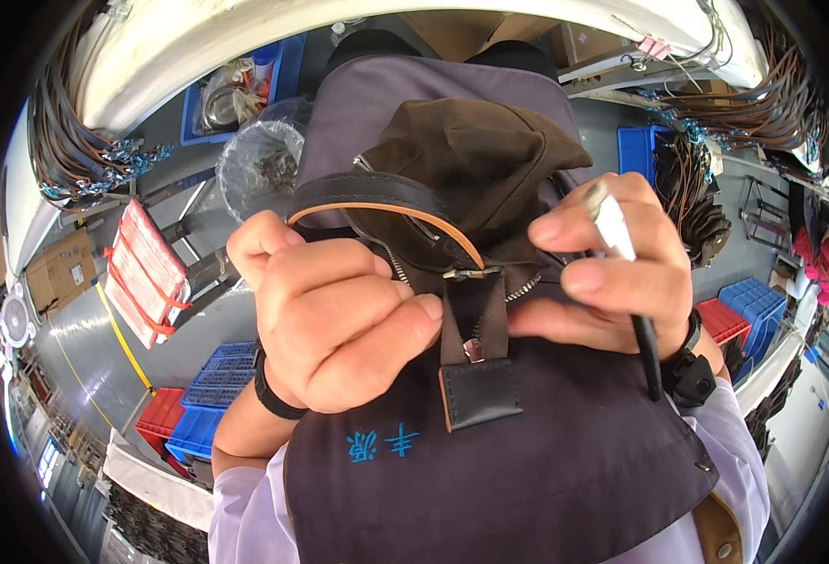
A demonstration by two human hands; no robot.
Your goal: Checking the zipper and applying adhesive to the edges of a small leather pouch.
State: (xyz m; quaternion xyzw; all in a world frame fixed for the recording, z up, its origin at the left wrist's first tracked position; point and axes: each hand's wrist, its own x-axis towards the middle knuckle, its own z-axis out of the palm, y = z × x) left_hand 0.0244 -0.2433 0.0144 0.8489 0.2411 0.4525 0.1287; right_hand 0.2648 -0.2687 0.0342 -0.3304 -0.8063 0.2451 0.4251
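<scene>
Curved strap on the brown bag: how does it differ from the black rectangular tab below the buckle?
Shape: the curved strap is long and narrow, the rectangular tab short and broad.
Pose: the strap arches, the tab lies fairly flat.
Place: the strap runs above the buckle, the tab sits below it.
Both show black faces and tan edges.

Grey floor (90, 329) — yellow line (125, 337) at left, cardboard box (60, 271) near it, blue crates (223, 372) on both sides
</scene>
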